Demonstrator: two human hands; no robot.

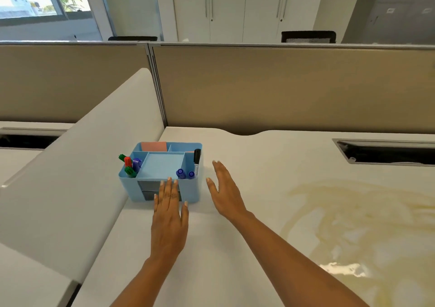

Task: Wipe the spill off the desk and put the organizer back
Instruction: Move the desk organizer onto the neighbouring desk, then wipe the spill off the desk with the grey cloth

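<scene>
A light blue organizer (164,165) with several markers and pink sticky notes stands at the desk's far left corner, against the white side divider. My left hand (169,214) is flat and open just in front of it, fingertips at its front wall. My right hand (224,191) is open, held edge-on just right of the organizer and apart from it. A wide yellowish spill (353,222) spreads over the right half of the white desk (247,156). No cloth is in view.
A beige partition (282,87) closes the desk's far side. A white divider (77,170) slopes along the left. A dark cable slot (386,152) is cut into the desk at far right. Cabinets and chair backs stand beyond the partition.
</scene>
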